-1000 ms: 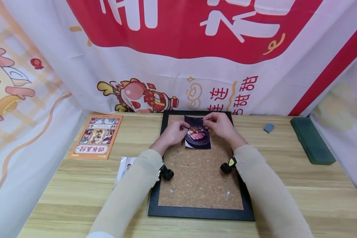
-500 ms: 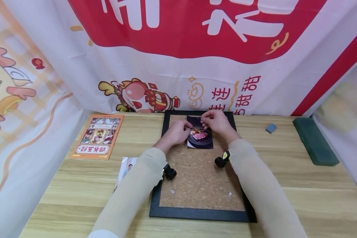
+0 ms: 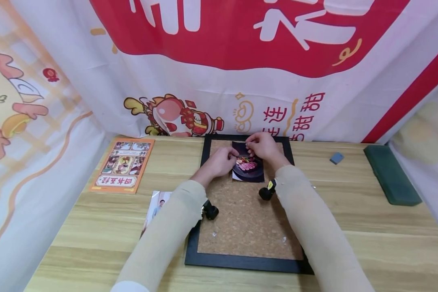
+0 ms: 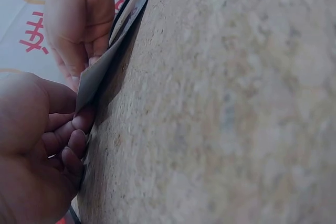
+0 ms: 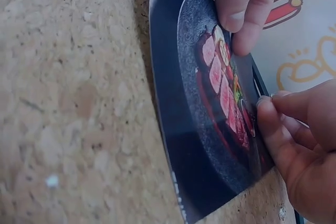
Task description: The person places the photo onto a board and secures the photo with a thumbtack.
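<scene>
A photo [image 3: 249,172] of sliced meat on a dark plate lies at the far end of a black-framed cork board [image 3: 255,219]. My left hand [image 3: 223,161] pinches its left edge between thumb and fingers. In the left wrist view that edge of the photo [image 4: 97,80] is lifted off the cork, with fingers beneath it. Over the upper part of the photo is my right hand [image 3: 262,146], thumb and index finger together. They pinch a small clear piece [image 5: 266,98], largely hidden by the fingertips, against or just above the photo.
Small clear bits [image 3: 284,240] sit near the board's front corners. An orange booklet [image 3: 122,165] lies to the left, and another picture [image 3: 157,206] lies partly under my left sleeve. At right are a blue block [image 3: 337,157] and a green case [image 3: 392,175]. A printed curtain [image 3: 211,81] hangs behind.
My right hand has shifted slightly left over the photo, and its wrist has turned inward. The left hand keeps its grip on the photo. The view has shifted a little.
</scene>
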### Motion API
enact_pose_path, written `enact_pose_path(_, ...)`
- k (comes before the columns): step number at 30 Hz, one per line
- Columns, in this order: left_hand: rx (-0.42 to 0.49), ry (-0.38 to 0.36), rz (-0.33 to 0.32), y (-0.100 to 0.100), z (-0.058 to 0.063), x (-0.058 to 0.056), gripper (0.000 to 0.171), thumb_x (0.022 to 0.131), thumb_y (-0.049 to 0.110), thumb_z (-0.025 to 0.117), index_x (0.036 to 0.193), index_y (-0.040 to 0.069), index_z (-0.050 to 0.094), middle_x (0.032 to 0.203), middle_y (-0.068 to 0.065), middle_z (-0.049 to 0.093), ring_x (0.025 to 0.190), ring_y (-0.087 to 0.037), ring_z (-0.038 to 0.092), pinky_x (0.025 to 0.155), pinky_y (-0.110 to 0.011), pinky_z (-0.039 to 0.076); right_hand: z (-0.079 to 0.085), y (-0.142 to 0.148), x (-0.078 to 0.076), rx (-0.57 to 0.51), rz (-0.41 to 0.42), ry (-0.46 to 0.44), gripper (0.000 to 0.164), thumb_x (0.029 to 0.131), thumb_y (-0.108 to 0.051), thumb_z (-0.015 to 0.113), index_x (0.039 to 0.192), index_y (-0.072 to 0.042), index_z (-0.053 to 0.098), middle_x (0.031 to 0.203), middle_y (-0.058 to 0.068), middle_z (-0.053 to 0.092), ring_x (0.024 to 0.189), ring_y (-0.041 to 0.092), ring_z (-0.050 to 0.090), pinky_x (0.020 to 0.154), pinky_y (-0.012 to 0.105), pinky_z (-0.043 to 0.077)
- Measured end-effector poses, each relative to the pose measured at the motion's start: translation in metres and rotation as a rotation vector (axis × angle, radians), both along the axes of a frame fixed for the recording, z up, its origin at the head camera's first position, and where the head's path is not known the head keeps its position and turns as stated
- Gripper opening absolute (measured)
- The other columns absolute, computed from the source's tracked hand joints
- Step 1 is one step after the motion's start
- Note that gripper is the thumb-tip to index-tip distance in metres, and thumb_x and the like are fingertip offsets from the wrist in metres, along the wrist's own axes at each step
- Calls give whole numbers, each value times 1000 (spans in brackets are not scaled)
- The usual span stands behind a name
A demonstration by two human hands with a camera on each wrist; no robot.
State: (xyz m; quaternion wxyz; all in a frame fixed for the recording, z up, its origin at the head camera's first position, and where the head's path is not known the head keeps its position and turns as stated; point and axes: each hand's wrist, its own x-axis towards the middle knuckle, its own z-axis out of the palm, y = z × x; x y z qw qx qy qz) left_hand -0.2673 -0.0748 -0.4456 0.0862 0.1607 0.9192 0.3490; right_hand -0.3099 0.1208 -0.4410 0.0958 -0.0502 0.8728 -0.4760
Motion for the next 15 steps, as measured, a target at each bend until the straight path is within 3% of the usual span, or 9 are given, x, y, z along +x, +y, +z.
enact_pose_path(8, 4, 20, -7, -4, -23, -18, 26, 101, 18, 60, 120, 10, 76, 105, -3, 73, 98, -16, 64, 90, -31, 51, 2, -6, -5, 33, -29, -20, 20, 108, -3, 57, 113, 9, 72, 94, 18, 71, 61, 12, 63, 58, 25, 56)
enact_pose_path(15, 2, -10, -16, -1, 5, 2, 25, 104, 11, 59, 123, 3, 74, 111, -12, 74, 103, -24, 65, 96, -36, 53, 8, -13, -13, 58, -99, -148, 19, 106, 0, 56, 113, 7, 72, 89, 11, 66, 56, 10, 61, 56, 24, 56)
